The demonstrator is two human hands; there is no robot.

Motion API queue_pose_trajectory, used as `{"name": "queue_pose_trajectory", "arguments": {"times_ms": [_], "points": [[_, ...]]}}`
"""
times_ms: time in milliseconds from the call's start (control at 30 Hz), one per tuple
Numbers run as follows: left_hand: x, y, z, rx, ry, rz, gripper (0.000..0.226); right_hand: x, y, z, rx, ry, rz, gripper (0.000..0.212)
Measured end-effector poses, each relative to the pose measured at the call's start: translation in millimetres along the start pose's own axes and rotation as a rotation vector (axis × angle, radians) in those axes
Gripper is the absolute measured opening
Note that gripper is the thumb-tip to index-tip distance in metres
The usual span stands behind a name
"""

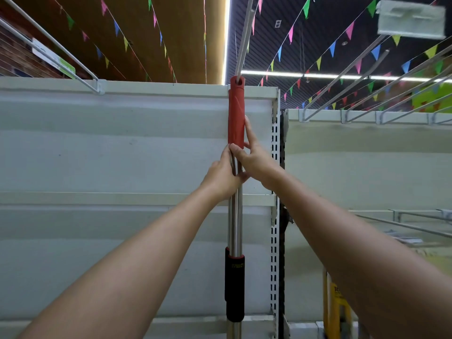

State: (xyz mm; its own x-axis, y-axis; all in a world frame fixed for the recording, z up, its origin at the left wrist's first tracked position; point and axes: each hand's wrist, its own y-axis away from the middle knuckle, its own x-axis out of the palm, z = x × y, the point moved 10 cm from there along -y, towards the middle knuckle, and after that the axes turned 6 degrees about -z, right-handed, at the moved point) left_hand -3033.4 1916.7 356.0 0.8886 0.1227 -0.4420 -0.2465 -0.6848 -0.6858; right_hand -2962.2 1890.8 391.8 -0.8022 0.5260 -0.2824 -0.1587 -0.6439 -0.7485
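Pole hangs vertical at frame centre, its top eyelet threaded on a wire hook [244, 35] that runs off toward 12 o'clock; the hook carries the weight, so the hands only steady and guide. Red grip [236, 113] at the top end: moulded plastic, matte, slightly tapered cylinder with a rounded cap and a through-hole for hanging. Below it, the steel tube [235, 223]: polished, mirror-bright, narrow. Further down toward 6 o'clock, a black sleeve [234, 287], dull and foam-like, with a red collar on top. Doubled edges on grip and sleeve suggest a second identical pole directly behind, but the overlap makes this uncertain. Left hand [223, 176] is wrapped round the steel tube just under the red grip, fingers closed on it, coming in from 7 o'clock; this fixes the shaft against swinging. Right hand [256, 160], from 4 o'clock, pinches the base of the red grip: thumb across its lower edge, index finger laid straight up its right flank, probably to aim the eyelet along the hook. The two hands touch at the grip-tube joint. Behind: pale painted metal back panel [122, 148], smooth; slotted upright [275, 148] at 3 o'clock of the pole; coloured bunting [305, 7] overhead.
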Motion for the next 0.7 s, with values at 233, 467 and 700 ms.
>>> {"name": "queue_pose_trajectory", "arguments": {"times_ms": [233, 467, 700], "points": [[7.2, -1.2, 3.5, 0.026, 0.008, 0.008, 0.08, 9.0, -2.3, -4.1, -0.008, -0.037, -0.02, 0.07], [43.7, 28.7, 39.2, 0.028, 0.081, 0.113, 0.111, 21.8, 9.2, -30.5, -0.02, -0.11, -0.015, 0.053], [61.4, 46.9, 45.8, 0.033, 0.151, 0.222, 0.117, 36.5, 51.2, -63.7, 0.04, -0.183, 0.056, 0.051]]}}
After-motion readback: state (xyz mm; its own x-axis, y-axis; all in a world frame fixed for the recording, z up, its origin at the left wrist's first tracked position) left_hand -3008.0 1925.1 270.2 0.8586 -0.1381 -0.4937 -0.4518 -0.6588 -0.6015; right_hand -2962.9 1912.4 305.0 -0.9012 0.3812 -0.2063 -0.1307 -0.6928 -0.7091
